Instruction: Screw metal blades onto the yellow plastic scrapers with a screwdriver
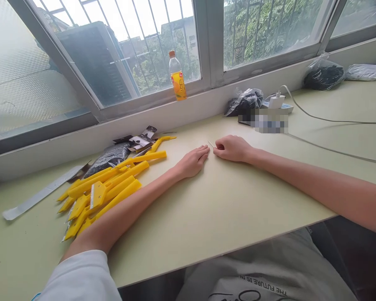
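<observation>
My left hand [193,161] lies palm down on the pale green table [188,221], fingers stretched out and close together. A short way to its right, my right hand [233,148] rests on the table with its fingers curled in a pinch. Between thumb and forefinger it grips a thin, short metal pin [211,144], which points up and left toward the left fingertips. Too little of the pin shows to tell its exact kind. Several yellow scrapers [113,184] with flat blade heads lie piled beside my left forearm.
Behind the scrapers lie a black plastic bag [109,158] and dark printed cards [142,141]. A ruler-like strip [44,194] is at the left. An orange drink bottle [178,81] stands on the windowsill. Bagged black items [246,102], a white charger [276,100] and cables [329,120] are at the right.
</observation>
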A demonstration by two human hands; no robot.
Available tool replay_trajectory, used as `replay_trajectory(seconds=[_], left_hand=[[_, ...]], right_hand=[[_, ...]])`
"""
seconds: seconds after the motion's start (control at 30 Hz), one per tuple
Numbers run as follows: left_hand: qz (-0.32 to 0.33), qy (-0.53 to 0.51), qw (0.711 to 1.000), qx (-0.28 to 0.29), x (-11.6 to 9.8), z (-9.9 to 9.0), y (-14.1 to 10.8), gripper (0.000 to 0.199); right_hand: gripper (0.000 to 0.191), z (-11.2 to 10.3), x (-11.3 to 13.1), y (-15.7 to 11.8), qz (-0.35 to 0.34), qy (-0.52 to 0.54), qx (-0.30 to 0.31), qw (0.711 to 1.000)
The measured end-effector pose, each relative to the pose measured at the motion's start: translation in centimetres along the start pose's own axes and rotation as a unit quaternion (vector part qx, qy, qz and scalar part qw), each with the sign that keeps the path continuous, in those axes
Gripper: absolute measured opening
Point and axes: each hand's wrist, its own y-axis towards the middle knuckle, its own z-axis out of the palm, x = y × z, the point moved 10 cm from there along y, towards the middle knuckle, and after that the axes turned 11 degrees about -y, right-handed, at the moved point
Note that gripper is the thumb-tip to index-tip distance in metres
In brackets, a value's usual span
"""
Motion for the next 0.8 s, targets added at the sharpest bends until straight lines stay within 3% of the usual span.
replay_trajectory(seconds=[0.17, 0.4, 0.63, 0.8], left_hand=[[-0.031, 0.009, 0.999, -0.021, 1.3, -0.9, 0.6, 0.054], [0.050, -0.031, 0.998, -0.007, -1.4, 0.5, -0.7, 0.052], [-0.020, -0.006, 0.999, -0.038, 1.6, -1.3, 0.7, 0.052], [0.045, -0.030, 0.998, -0.016, -1.2, 0.0, -0.7, 0.051]], right_hand=[[0.028, 0.3, -0.1, 0.0, 0.000, 0.001, 0.008, 1.000], [0.032, 0.2, -0.1, 0.1, 0.001, 0.001, 0.012, 1.000], [0.029, 0.3, -0.1, 0.0, -0.003, -0.001, 0.008, 1.000], [0.031, 0.2, -0.1, 0.1, -0.001, 0.001, 0.009, 1.000]])
